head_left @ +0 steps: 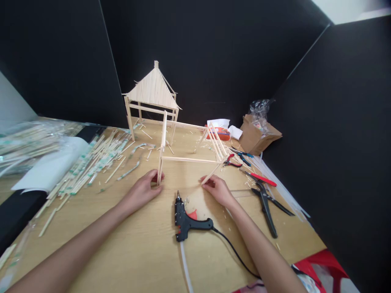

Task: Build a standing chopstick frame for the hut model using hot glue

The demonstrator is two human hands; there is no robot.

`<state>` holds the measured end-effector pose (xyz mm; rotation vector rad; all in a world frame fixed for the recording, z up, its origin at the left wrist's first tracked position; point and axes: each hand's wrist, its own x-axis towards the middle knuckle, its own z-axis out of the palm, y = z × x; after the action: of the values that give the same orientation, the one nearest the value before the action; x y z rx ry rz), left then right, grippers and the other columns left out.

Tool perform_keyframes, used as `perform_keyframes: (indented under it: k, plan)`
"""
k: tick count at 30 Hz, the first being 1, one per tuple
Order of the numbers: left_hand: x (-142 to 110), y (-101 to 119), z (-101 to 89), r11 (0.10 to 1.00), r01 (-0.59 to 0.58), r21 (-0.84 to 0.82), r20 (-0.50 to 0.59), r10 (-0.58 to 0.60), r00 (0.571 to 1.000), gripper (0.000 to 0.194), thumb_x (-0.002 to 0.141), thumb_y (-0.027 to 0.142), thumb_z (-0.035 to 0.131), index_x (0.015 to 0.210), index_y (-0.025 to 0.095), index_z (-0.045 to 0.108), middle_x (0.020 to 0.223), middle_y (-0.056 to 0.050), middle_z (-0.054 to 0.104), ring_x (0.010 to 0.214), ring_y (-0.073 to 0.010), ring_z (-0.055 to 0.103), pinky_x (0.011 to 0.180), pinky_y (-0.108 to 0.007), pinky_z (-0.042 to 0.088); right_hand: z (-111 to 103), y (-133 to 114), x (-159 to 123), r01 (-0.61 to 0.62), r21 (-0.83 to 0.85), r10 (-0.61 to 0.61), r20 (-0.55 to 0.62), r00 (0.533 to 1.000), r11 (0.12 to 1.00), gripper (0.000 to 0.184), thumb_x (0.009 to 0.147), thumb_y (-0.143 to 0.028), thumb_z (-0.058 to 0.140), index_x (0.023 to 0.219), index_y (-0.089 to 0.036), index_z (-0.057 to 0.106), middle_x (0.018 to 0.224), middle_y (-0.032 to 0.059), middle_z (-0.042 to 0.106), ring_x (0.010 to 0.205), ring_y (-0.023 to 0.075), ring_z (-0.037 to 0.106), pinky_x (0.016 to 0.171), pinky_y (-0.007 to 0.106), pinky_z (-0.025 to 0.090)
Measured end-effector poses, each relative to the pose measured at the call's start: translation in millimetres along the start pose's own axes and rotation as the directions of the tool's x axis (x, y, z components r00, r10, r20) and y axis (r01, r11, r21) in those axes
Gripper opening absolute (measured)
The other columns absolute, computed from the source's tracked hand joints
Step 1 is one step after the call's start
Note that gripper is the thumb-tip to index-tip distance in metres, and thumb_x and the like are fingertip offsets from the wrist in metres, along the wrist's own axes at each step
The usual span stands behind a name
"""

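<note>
A rectangular frame of thin wooden sticks [193, 160] stands on legs in the middle of the table. My left hand [146, 186] is closed round the lower end of its near left leg. At the near right leg, which leans, my right hand [217, 189] pinches the bottom end. Between my forearms lies a black glue gun [182, 219] with a red trigger, its nozzle pointing away from me and a white glue stick out of its back. Behind the frame stands a stick-built model house [151, 91] with a pitched roof.
Loose wooden sticks [94, 162] and plastic wrappers cover the left side. To the right lie black cutters [265, 203], red-handled pliers [233, 160] and clear glue sticks [282, 185]. A brown paper bag [255, 136] stands at the back right. Black panels [214, 53] enclose the table.
</note>
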<state>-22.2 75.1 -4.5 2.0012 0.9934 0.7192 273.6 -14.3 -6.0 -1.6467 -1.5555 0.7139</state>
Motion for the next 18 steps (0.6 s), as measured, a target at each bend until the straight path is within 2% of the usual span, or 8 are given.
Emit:
perform_keyframes:
  k: [8,18]
  plan:
    - [-0.2,-1.0,1.5,0.999,-0.004,-0.033,-0.009,0.003,1.000,0.016,0.082,0.032,0.053,0.094,0.021,0.054,0.092,-0.003,0.062,0.085,-0.0190,0.062,0.081,-0.034,0.052,2.4,-5.2,-1.8,0.012,0.002,-0.012,0.001,1.000,1.000,0.017,0.078,-0.025,0.067,0.094,-0.018,0.069,0.095,0.0047,0.068,0.082,0.0159,0.065,0.075,0.028,0.051]
    - [-0.9,0.1,1.1,0.998,-0.047,-0.034,0.002,0.047,0.999,0.013,0.085,0.032,0.050,0.090,0.021,0.055,0.088,-0.003,0.060,0.083,-0.0198,0.062,0.078,-0.033,0.052,5.0,-4.2,-0.5,0.038,-0.051,-0.040,-0.036,0.999,0.998,0.013,0.079,-0.024,0.067,0.090,-0.019,0.071,0.092,0.0044,0.068,0.081,0.0169,0.064,0.072,0.027,0.050]
